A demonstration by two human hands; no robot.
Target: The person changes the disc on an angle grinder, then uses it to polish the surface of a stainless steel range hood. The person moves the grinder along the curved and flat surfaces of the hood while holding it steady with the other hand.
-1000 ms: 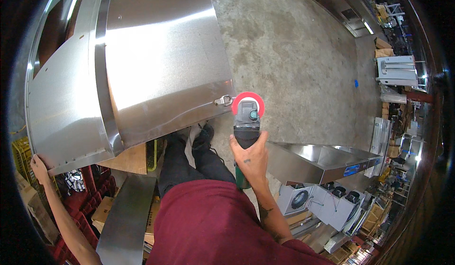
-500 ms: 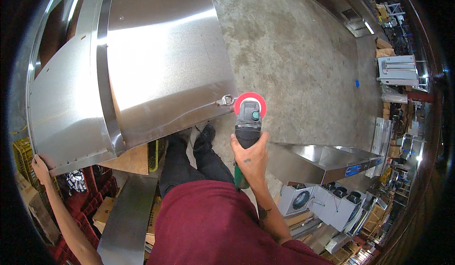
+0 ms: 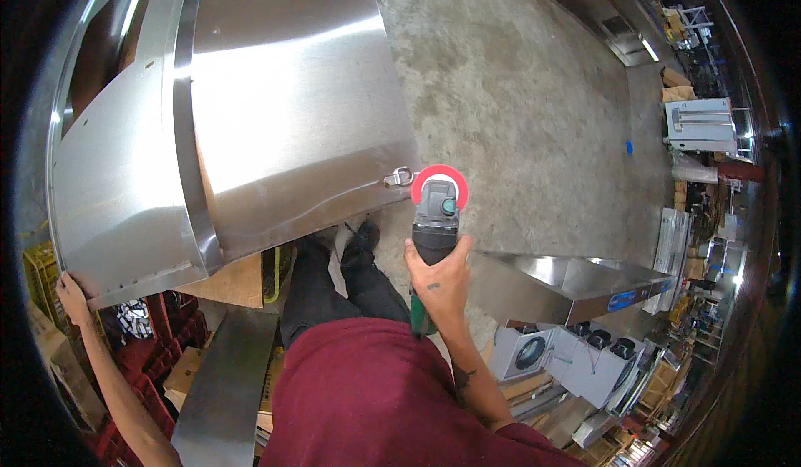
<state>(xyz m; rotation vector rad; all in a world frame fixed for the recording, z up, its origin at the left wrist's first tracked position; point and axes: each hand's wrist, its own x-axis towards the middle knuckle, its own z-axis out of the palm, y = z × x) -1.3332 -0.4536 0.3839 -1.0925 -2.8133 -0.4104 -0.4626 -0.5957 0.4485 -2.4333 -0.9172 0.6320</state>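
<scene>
My right hand (image 3: 440, 277) is closed around the dark body of an angle grinder (image 3: 434, 232), all fingers wrapped tightly on it. The red disc (image 3: 440, 185) at the front of the grinder is at the lower right corner of a big stainless steel panel (image 3: 284, 116), just beside a small metal latch ring (image 3: 399, 176) on that edge. If the disc really touches the steel I cannot tell. My left hand (image 3: 71, 290) is far away on the other side, holding the lower left corner of the same panel; the fingers curl over the edge, so it is a closed grip on the sheet. The panel lies tilted in front of me over the concrete floor (image 3: 534, 108). Under it I see my black shoes (image 3: 342, 242). To my right a long steel trough (image 3: 567, 279) stands on the floor.
</scene>
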